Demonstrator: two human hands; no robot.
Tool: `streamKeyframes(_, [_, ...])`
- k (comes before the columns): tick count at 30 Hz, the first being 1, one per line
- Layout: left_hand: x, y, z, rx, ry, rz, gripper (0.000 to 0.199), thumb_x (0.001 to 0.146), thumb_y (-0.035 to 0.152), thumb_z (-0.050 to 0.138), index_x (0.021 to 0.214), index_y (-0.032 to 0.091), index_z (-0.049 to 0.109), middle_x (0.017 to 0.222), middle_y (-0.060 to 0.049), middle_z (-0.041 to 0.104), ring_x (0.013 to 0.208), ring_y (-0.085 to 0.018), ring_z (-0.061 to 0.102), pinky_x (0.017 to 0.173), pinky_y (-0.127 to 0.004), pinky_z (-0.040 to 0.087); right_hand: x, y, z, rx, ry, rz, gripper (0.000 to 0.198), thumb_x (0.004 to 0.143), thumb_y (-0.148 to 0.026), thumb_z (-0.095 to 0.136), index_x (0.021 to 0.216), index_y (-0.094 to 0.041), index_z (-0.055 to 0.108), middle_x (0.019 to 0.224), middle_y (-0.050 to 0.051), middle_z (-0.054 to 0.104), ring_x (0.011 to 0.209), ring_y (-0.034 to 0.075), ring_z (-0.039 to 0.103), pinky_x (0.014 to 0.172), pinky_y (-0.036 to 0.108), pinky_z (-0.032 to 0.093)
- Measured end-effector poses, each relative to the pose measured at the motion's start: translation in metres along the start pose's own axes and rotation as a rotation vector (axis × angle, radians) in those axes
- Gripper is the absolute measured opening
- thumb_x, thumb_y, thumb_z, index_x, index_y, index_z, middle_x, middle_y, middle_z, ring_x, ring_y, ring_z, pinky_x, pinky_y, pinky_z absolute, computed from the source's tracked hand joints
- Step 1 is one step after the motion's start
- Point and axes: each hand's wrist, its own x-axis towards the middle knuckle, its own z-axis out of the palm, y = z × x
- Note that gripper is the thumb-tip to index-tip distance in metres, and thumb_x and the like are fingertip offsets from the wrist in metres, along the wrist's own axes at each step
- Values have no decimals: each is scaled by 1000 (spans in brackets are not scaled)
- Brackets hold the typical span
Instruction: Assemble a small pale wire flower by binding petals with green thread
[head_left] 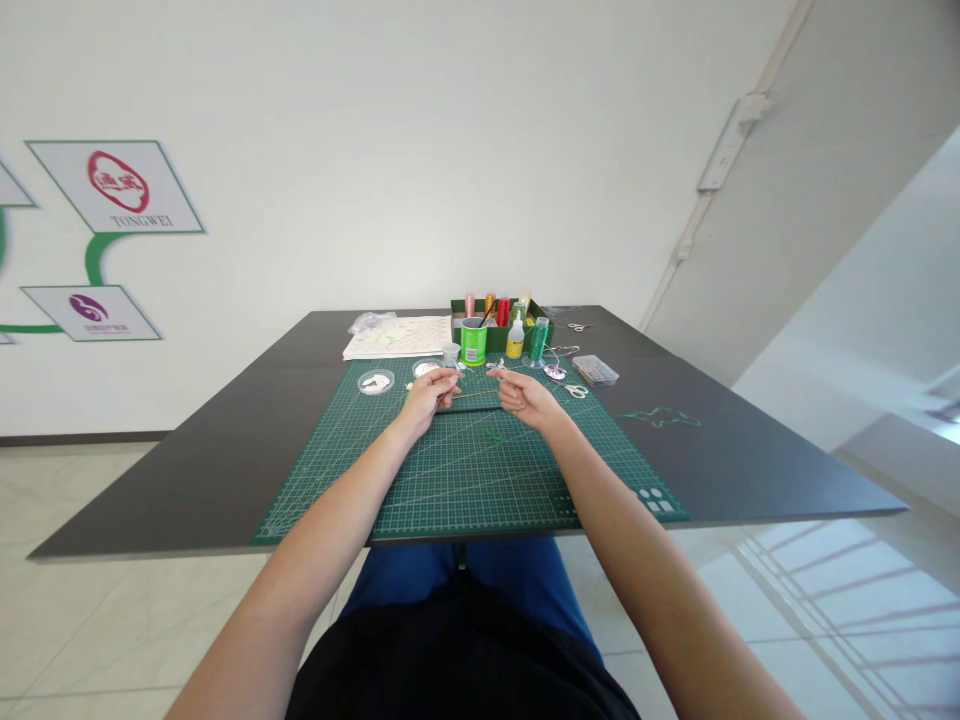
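Note:
Above the green cutting mat [450, 480], my left hand [431, 395] is closed in a pinch. What its fingertips hold is too small to make out. My right hand [523, 395] faces it a short gap away, fingers curled, thumb and index pressed together on something I cannot make out. A thin yellowish stick or wire [474, 396] shows between the hands; whether either one touches it is unclear. Just below lies a thin dark rod [478, 409]. Green thread [495, 437] rests on the mat. Beside my left hand sit round dishes with white contents, one being the left dish [376, 382].
Behind the hands stand a bright green can [473, 342], a yellow-labelled glue bottle [515, 338], a green thread spool [538, 338] and a dark green box [459, 308] of spools. Scissors [576, 391] and a clear case [595, 370] lie right. A white cloth [397, 338] lies back left.

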Motion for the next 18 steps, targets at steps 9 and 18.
streamKeyframes(9, [1,10,-6,-74,65,66,31,63,27,83,87,12,70,66,-1,66,45,-4,46,44,-18,35,8,2,-19,48,199,-78,14,83,-20,62,95,-14,62,45,-11,29,39,7,20,35,18,16])
streamKeyframes(18, [0,14,-6,-115,96,72,33,62,28,83,88,13,69,65,0,63,46,-4,44,45,-18,34,15,5,-38,-2,516,-168,25,83,-24,61,107,-17,58,46,-10,36,37,7,29,33,18,19])
